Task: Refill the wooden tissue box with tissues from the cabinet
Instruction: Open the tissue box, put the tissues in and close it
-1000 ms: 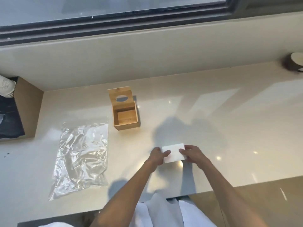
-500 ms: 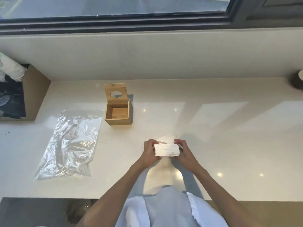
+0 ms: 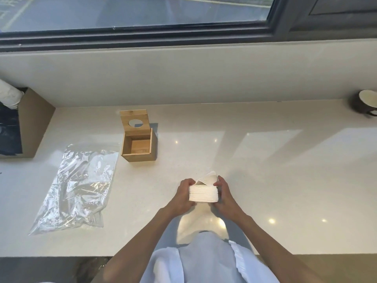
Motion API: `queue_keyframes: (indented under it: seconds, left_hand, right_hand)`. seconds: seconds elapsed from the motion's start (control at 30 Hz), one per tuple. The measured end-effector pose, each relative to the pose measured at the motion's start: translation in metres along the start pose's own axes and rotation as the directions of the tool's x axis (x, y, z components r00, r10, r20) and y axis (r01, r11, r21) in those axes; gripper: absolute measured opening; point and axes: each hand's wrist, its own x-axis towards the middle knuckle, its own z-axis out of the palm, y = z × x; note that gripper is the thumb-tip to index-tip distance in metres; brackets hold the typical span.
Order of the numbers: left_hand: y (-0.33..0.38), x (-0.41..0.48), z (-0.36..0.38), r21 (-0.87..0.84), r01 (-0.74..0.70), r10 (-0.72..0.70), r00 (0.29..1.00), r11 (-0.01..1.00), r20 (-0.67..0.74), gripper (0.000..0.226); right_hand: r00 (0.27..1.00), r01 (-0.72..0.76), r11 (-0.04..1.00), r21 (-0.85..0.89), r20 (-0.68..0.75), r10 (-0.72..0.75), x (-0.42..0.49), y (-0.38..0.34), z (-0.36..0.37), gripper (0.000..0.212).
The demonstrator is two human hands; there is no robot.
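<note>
A white stack of tissues (image 3: 203,194) is held just above the pale counter (image 3: 265,180), its top sheet curling up at the far edge. My left hand (image 3: 183,194) grips the stack's left end and my right hand (image 3: 223,193) grips its right end. The wooden tissue box (image 3: 139,147) stands further back and to the left, empty inside, with its hinged lid (image 3: 133,122) upright and showing a round hole.
A crumpled clear plastic bag (image 3: 79,186) lies flat on the counter at the left. A brown cardboard box (image 3: 30,123) stands at the far left against the wall. A dark mug (image 3: 365,103) sits at the far right. A window runs above the sill.
The stack was flat on the counter a second ago; both hands have since lifted it, so its side faces me. The top sheet has curled up further.
</note>
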Motion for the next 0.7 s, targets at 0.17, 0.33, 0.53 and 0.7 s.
queue_keyframes:
  seconds: [0.17, 0.33, 0.53, 0.7]
  left_hand:
    - [-0.009, -0.003, 0.001, -0.043, -0.001, 0.002, 1.000, 0.999, 0.008, 0.069]
    - [-0.010, 0.001, 0.006, -0.104, 0.060, -0.053, 0.996, 0.993, 0.073, 0.068]
    - [0.010, 0.003, 0.008, -0.237, 0.108, -0.093, 0.993, 0.966, 0.071, 0.108]
    - [0.014, 0.004, 0.009, -0.243, 0.127, -0.109, 0.990, 0.962, 0.086, 0.124]
  right_hand:
    - [0.998, -0.048, 0.992, 0.113, 0.047, 0.043, 0.003, 0.000, 0.004, 0.115]
    - [0.970, -0.122, 0.975, 0.185, 0.232, 0.077, 0.010, -0.011, -0.012, 0.118]
    - [0.946, -0.159, 0.977, 0.143, 0.304, 0.109, 0.012, -0.020, -0.012, 0.124]
    - [0.935, -0.213, 0.958, 0.191, 0.324, 0.143, 0.014, -0.018, -0.010, 0.131]
